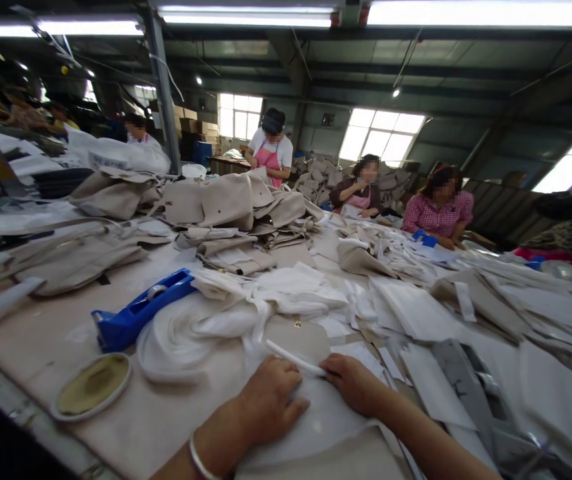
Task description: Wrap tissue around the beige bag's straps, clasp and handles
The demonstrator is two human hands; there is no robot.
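Right hand (353,381) apparently pinched white strip (296,359), left hand (269,395) lay near it, its finger hold indiscernible, beige flap (311,340) beyond.

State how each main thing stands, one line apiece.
Left hand: palm down, grip unclear
Right hand: pinching narrow white strip
Blue plastic tape dispenser: unheld
Grey plastic tape dispenser: unheld
Thin white sheeting: loosely coiled
Round yellowish dish: uncovered
Small gold metal clasp: fastening unclear
Long white ceiling lights: lit

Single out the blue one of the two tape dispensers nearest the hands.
The blue tape dispenser lies left of the left hand, beside the coiled white material. The grey dispenser, right of the right hand, differs in colour.
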